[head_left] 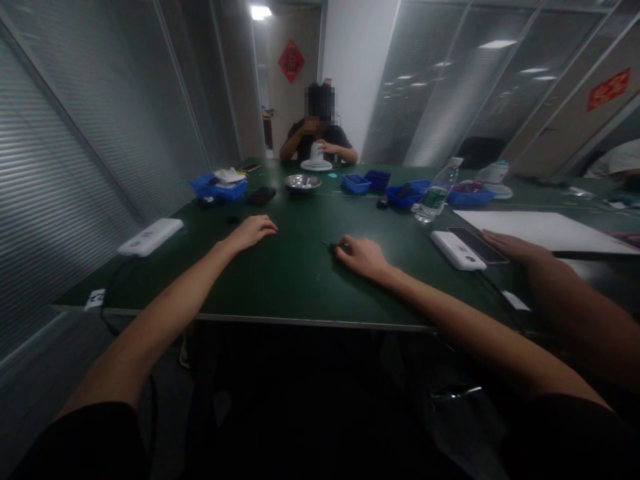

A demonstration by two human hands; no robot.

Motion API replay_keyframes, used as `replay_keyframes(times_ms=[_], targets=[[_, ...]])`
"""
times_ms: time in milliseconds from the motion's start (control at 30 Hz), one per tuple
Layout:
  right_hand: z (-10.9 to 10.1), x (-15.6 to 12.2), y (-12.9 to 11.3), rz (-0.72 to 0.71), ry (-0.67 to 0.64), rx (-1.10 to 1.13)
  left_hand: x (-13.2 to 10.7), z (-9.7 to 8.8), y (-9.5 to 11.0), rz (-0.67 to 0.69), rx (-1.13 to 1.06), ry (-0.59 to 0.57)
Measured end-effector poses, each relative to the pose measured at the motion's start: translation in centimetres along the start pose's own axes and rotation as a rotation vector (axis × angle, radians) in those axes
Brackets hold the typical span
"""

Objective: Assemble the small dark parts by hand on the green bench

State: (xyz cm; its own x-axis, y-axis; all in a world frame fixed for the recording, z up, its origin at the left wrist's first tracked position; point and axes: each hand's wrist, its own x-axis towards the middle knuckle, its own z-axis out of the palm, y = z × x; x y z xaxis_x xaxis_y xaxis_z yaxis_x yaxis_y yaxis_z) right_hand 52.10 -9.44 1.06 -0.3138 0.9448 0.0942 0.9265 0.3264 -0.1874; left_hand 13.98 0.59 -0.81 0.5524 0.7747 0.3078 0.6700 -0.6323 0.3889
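My left hand rests on the green table with its fingers stretched forward, and nothing shows in it. To the right of it, my right hand lies on the tabletop, thumb and fingers closed around a small screwdriver. The tool has a dark handle, partly hidden by the fingers, and a thin shaft that points left toward my left hand. A small dark round object sits just behind my left wrist. Ahead of both hands is a shiny metal bowl with small pale pieces inside.
Blue bins stand at the back left, with other blue trays at the back right. A water bottle, a white power bank and a phone are rightward. A co-worker's hand rests there. Another person sits opposite, holding a white part.
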Motion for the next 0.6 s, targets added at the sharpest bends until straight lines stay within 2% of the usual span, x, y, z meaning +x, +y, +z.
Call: replay_keyframes(times_ms=[200, 333, 400, 500, 600], targets=[[0.1, 0.0, 0.1, 0.001, 0.009, -0.011, -0.5, -0.4, -0.7, -0.001, 0.058, -0.026], [0.2, 0.1, 0.3, -0.012, 0.009, 0.005, -0.9, -1.6, -2.2, -0.106, 0.033, 0.013], [0.2, 0.2, 0.3, -0.016, 0.008, 0.005, -1.5, -2.8, -3.3, -0.201, 0.033, 0.105], [0.1, 0.1, 0.2, -0.018, 0.004, -0.004, -2.9, -4.6, -5.1, -0.374, 0.095, 0.336], [-0.1, 0.0, 0.0, -0.006, -0.014, -0.003, -4.1, -5.5, -6.3, -0.514, 0.126, 0.499]])
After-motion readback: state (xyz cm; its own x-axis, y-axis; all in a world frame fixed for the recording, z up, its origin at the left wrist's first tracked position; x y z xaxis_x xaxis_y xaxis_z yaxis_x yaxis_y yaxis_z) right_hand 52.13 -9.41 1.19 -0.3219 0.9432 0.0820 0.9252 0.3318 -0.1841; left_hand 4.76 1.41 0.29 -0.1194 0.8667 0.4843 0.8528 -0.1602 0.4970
